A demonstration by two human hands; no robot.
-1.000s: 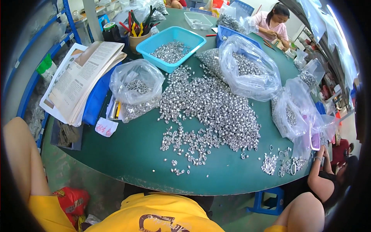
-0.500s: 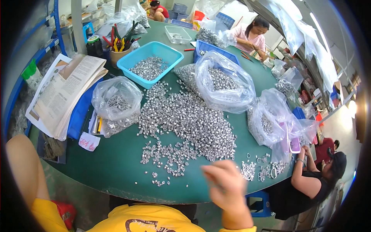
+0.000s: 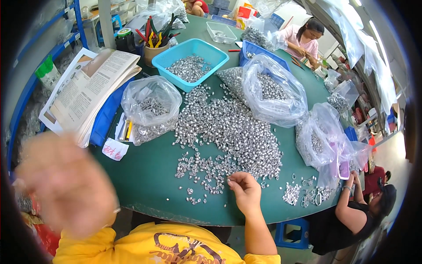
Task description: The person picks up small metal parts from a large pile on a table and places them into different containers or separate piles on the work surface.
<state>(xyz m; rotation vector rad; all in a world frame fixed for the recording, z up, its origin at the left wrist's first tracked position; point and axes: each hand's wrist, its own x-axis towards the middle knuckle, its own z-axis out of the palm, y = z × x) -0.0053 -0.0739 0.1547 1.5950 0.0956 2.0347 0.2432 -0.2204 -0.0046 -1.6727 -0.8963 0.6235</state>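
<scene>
Silver metal caps (image 3: 237, 132), small and far too many to count, lie in one loose heap across our round green worktop (image 3: 149, 180). Our right hand (image 3: 245, 191) rests at the heap's near edge, fingertips (image 3: 231, 181) pinched together on the scattered caps there; we can't tell whether a cap is actually between them. Our left hand (image 3: 66, 185) is raised off to the left, too blurred to read its grip.

Containers we count:
- three clear plastic bags holding caps: left bag (image 3: 150, 108), middle bag (image 3: 274, 90), right bag (image 3: 318, 134)
- one turquoise tub (image 3: 165, 68), caps inside
- one blue crate (image 3: 259, 48) behind the middle bag, contents mostly hidden
- one clear tray (image 3: 222, 31) at the far side, contents unclear
- one cup of hand tools (image 3: 154, 42), mixed coloured handles

One open booklet (image 3: 90, 88) sits at the left edge. A second, small pile of metal rings (image 3: 307, 196) lies at the right edge, near a co-worker's hand (image 3: 351, 181). Another person (image 3: 303, 42) works at the far side.
</scene>
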